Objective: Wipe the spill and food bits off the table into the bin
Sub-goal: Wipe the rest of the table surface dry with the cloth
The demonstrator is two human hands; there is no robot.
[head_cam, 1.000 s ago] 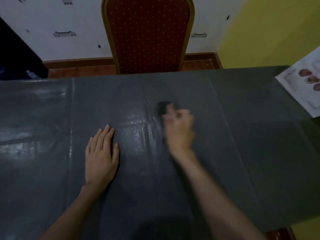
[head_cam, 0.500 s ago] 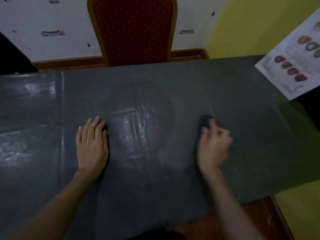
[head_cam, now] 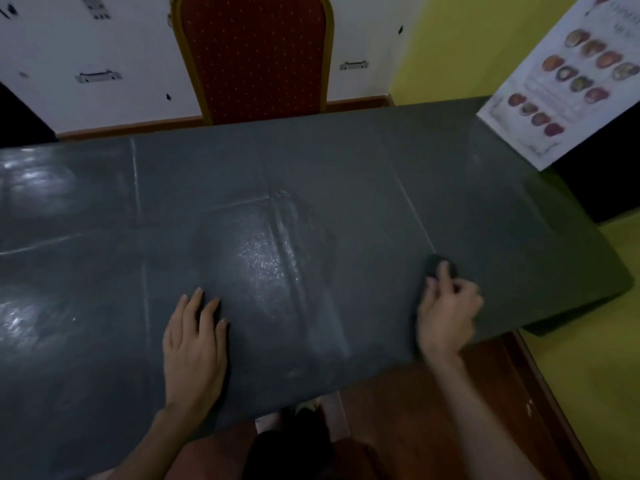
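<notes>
Writing on the poster (head_cam: 568, 81) at two o'clock is too blurred to read; only rows of round food pictures show on its white sheet. No other label can be made out.

At five o'clock the right hand (head_cam: 446, 313) presses a dark cloth (head_cam: 435, 265) onto the table (head_cam: 346, 174), fingers (head_cam: 443, 271) curled over the cloth's near part, its far end poking out beyond them. The hand is motion-blurred. At seven o'clock the left hand (head_cam: 194, 344) lies flat, palm down, fingers straight and close together, holding nothing. Between the hands, near centre, a wet sheen (head_cam: 266, 261) glistens on the dark creased tablecloth. A red chair (head_cam: 254, 53) with a gold frame stands at twelve o'clock, behind the table's far edge.
</notes>
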